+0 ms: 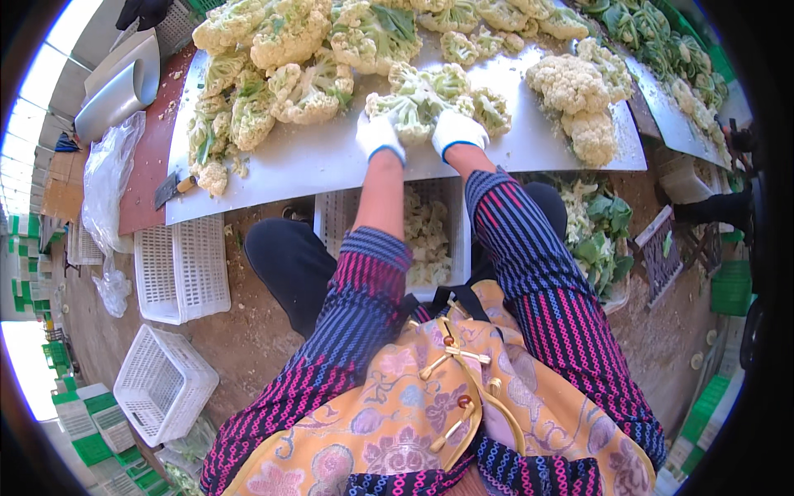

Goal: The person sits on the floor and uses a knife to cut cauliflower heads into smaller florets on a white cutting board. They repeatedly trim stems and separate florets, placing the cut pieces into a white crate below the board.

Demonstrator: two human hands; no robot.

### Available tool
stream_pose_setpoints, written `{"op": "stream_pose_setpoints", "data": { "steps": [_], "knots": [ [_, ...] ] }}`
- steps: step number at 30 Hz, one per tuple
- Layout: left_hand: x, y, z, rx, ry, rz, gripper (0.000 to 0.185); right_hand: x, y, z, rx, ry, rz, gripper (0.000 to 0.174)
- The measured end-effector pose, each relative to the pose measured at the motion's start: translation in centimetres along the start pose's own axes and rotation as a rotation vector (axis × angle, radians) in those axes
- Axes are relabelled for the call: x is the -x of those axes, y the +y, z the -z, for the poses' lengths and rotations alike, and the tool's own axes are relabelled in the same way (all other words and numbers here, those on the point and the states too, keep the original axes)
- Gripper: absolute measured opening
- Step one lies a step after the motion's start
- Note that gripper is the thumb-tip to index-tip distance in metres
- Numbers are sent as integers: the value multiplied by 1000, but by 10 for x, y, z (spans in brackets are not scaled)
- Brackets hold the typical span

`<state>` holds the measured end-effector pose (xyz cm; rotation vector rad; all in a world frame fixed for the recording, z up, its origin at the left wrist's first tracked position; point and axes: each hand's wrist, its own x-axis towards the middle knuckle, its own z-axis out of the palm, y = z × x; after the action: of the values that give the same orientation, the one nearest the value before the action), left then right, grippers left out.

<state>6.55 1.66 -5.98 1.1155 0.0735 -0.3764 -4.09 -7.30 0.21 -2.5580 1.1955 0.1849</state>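
Observation:
Both my hands wear white gloves with blue cuffs. My left hand (379, 134) grips the left side of a cauliflower head (422, 99), whose pale green stem side faces up. On its right side, my right hand (458, 130) has hold of the same head. Another cauliflower piece (492, 113) lies just right of it on the metal-topped table (298, 158). To the left and behind, many cauliflower heads (291, 37) are heaped. More heads (567, 84) lie on the right. A cleaver (167, 189) with a wooden handle rests at the table's left corner.
Under the table edge, between my knees, a white crate (462, 248) holds cauliflower florets (428, 232). White plastic crates (183, 266) stand at left, with another crate (164, 384) tilted below. Clear plastic film (108, 180) hangs at far left. Leafy trimmings (598, 235) fill a container at right.

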Motion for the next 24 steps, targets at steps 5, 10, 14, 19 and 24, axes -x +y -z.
{"op": "stream_pose_setpoints", "data": {
  "steps": [5, 10, 14, 19, 24],
  "knots": [
    [-16, 43, 85, -129, -130, -91, 57, -7, 24, 18, 43, 20, 122, 33],
    [17, 76, 50, -1554, 203, -596, 52, 8, 33, 17, 97, 85, 226, 29],
    [23, 55, -3, -1397, -364, -861, 54, 7, 43, 16, 158, 97, 313, 28],
    [-2, 49, -27, -1577, -622, -847, 59, 9, 67, 44, 270, 195, 514, 24],
    [2, 41, -24, -1483, -424, -811, 49, 23, 89, 50, 6, 127, 294, 24]
  ]
}}
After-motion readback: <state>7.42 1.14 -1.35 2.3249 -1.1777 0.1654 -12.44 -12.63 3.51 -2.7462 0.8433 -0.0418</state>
